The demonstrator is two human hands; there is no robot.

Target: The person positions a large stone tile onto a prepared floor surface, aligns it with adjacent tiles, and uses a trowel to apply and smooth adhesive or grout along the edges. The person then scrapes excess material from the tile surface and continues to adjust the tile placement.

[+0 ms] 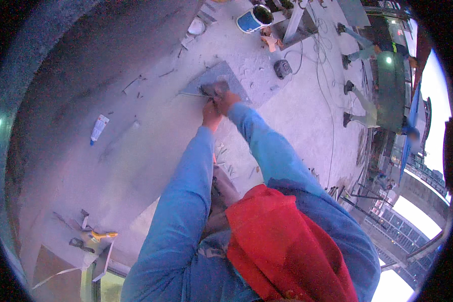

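Observation:
Both my arms reach forward in blue sleeves, and my hands meet over a grey square slab [190, 84] on the floor. My right hand [230, 101] is closed on a dark, brownish flat piece [214, 89], whose exact kind is too blurred to tell. Just below it and to the left, my left hand [212, 119] is closed, fingers pinched together against the same spot; what it holds is hidden. A thin pale rod [191, 94] runs leftward from the hands, along the slab's near edge.
A blue-and-white bucket [247, 22] stands beyond the slab, with a dark, rounded tool [283, 69] to its right. A white tube [99, 128] lies at left, a yellow-handled tool [103, 235] at lower left. Cables [331, 116] cross the floor; people [365, 108] stand at right.

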